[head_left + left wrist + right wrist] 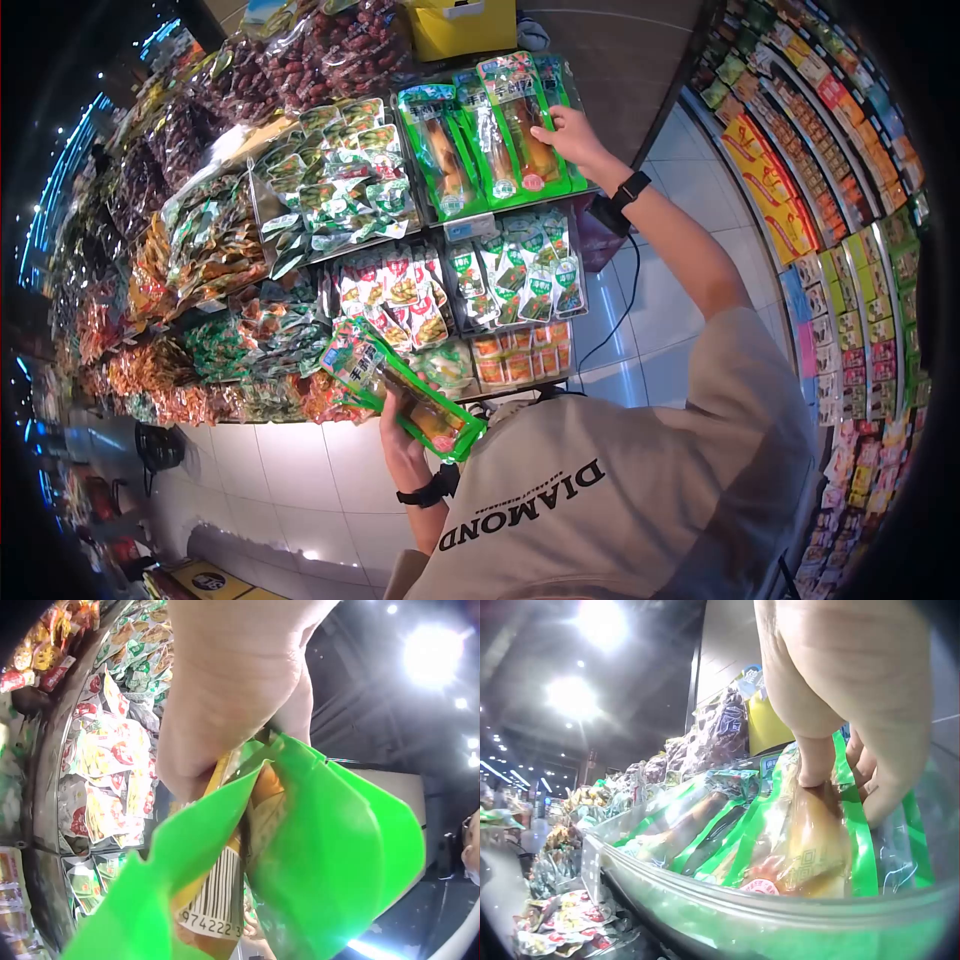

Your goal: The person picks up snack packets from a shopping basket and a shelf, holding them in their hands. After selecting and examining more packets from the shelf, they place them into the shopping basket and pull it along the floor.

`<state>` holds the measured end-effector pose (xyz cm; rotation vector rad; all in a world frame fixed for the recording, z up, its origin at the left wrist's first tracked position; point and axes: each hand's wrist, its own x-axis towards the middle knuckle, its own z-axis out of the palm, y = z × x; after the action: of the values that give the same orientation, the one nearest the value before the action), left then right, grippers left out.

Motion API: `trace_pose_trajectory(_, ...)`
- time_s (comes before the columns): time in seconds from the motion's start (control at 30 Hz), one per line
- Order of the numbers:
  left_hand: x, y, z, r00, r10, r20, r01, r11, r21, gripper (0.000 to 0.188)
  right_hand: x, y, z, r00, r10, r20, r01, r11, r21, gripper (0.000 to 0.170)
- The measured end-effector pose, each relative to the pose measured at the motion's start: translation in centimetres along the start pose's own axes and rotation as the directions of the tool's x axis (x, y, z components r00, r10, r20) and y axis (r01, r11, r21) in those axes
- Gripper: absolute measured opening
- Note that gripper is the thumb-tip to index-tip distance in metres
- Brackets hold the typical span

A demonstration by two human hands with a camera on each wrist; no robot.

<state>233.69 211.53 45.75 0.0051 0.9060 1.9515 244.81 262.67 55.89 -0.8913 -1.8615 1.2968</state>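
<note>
My left hand (398,438) grips green-edged plastic food packs (425,408) by the side, low in front of the shelves. In the left wrist view, green flaps (322,855) spread apart below the hand, with a barcode (214,900) between them. My right hand (575,140) reaches into a clear-walled bin at the upper right. It pinches one green-edged pack of brown food (817,840), thumb on the front and fingers behind the edge. Similar packs (437,150) stand beside it, leaning back in the bin.
The bin's clear front wall (727,900) rises before the packs. Below are compartments of small white-and-green packets (520,265) and red-and-white packets (395,290). Bagged snacks (215,220) fill the left; a yellow box (460,30) stands behind. Stocked shelves (850,330) line the right.
</note>
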Motion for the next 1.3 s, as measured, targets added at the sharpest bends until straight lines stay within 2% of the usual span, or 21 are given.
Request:
trace_pose_trajectory(0.03, 0.0, -0.3, 0.2, 0.999, -0.009, 0.037, 0.010, 1.000, -0.018, 0.057, 0.0, 0.1, -0.1, 1.000, -0.007, -0.016, 0.006, 0.998, -0.068, 0.028)
trace_pose_trajectory(0.13, 0.0, -0.7, 1.2, 1.000, -0.008, 0.006, 0.007, 0.999, 0.042, 0.057, -0.4, -0.2, 0.1, 0.996, -0.069, -0.062, 0.060, 0.988, -0.146, 0.027)
trace_pose_trajectory(0.17, 0.1, -0.9, 1.2, 1.000, -0.005, 0.007, 0.005, 0.999, 0.041, 0.057, -0.3, -0.3, 0.0, 0.996, -0.072, -0.061, 0.062, 0.987, -0.145, 0.027)
trace_pose_trajectory(0.23, 0.5, -1.1, 1.2, 1.000, -0.018, 0.018, 0.018, 1.000, 0.021, 0.057, 0.0, -0.5, -0.2, 0.999, -0.035, -0.032, 0.025, 0.966, -0.257, 0.027)
trace_pose_trajectory(0.47, 1.1, -1.3, 2.4, 0.999, -0.006, -0.038, 0.007, 0.999, 0.047, 0.055, 0.0, -0.6, -0.4, 1.000, -0.007, -0.007, 0.005, 0.976, -0.218, 0.026)
trace_pose_trajectory(0.57, 1.4, -1.2, 2.0, 0.999, -0.032, -0.043, 0.034, 0.999, 0.023, 0.055, -0.1, 0.2, -0.5, 1.000, -0.022, 0.021, 0.025, 0.992, -0.124, 0.028)
trace_pose_trajectory(0.6, 1.5, -1.4, 1.3, 1.000, -0.023, -0.016, 0.023, 1.000, 0.016, 0.055, -1.1, -0.9, -0.9, 0.975, -0.190, -0.113, 0.165, 0.966, -0.200, 0.031)
trace_pose_trajectory(0.63, 1.6, -1.2, 0.9, 1.000, -0.008, 0.014, 0.008, 1.000, 0.009, 0.054, -2.0, -2.5, -1.4, 0.903, -0.362, -0.231, 0.291, 0.912, -0.291, 0.034)
trace_pose_trajectory(0.7, 1.4, -0.7, 1.1, 0.999, 0.039, -0.012, -0.039, 0.999, 0.023, 0.056, -7.5, -6.7, -2.5, 0.870, -0.392, -0.299, 0.401, 0.915, -0.031, 0.030)
trace_pose_trajectory(0.77, 0.8, -0.3, 1.2, 0.995, 0.049, -0.084, -0.045, 0.998, 0.051, 0.057, -12.8, -7.8, -3.2, 0.920, -0.250, -0.301, 0.335, 0.901, 0.275, 0.028)
trace_pose_trajectory(0.83, 0.6, -0.2, 0.9, 0.992, 0.069, -0.105, -0.066, 0.997, 0.036, 0.056, -17.3, -7.7, -3.5, 0.965, -0.116, -0.237, 0.200, 0.905, 0.374, 0.028)
trace_pose_trajectory(0.9, 0.3, -0.1, 0.7, 0.981, 0.063, -0.186, -0.058, 0.998, 0.033, 0.056, -20.7, -6.5, -3.8, 0.991, 0.097, -0.090, -0.028, 0.819, 0.573, 0.028)
trace_pose_trajectory(0.93, 0.1, -0.2, 0.4, 0.979, 0.068, -0.192, -0.062, 0.997, 0.038, 0.056, -21.9, -5.6, -4.0, 0.991, 0.100, -0.085, -0.032, 0.815, 0.579, 0.028)
trace_pose_trajectory(1.0, -0.1, -0.1, 0.1, 0.979, 0.089, -0.184, -0.077, 0.995, 0.070, 0.059, -23.5, -3.4, -4.1, 0.976, 0.203, -0.082, -0.116, 0.798, 0.591, 0.029)
trace_pose_trajectory(1.03, 0.0, 0.1, 0.2, 0.979, 0.102, -0.176, -0.087, 0.992, 0.087, 0.060, -24.0, -2.4, -4.3, 0.977, 0.195, -0.080, -0.109, 0.792, 0.600, 0.029)
trace_pose_trajectory(1.1, -0.3, 0.1, 0.5, 0.975, 0.109, -0.194, -0.091, 0.991, 0.099, 0.060, -25.1, -0.8, -4.8, 0.960, 0.264, -0.089, -0.138, 0.730, 0.670, 0.030)
trace_pose_trajectory(1.17, -0.7, -0.3, 0.5, 0.970, 0.110, -0.217, -0.088, 0.990, 0.111, 0.061, -26.2, -1.9, -5.2, 0.968, 0.247, -0.046, -0.148, 0.711, 0.687, 0.030)
trace_pose_trajectory(1.23, -0.7, -0.8, 0.3, 0.973, 0.095, -0.209, -0.073, 0.991, 0.110, 0.061, -27.0, -1.6, -5.7, 0.944, 0.322, -0.064, -0.188, 0.689, 0.700, 0.030)
trace_pose_trajectory(1.3, -1.3, -1.4, 1.0, 0.968, 0.084, -0.238, -0.064, 0.994, 0.091, 0.061, -27.8, -1.5, -5.9, 0.941, 0.330, -0.075, -0.190, 0.698, 0.690, 0.031)
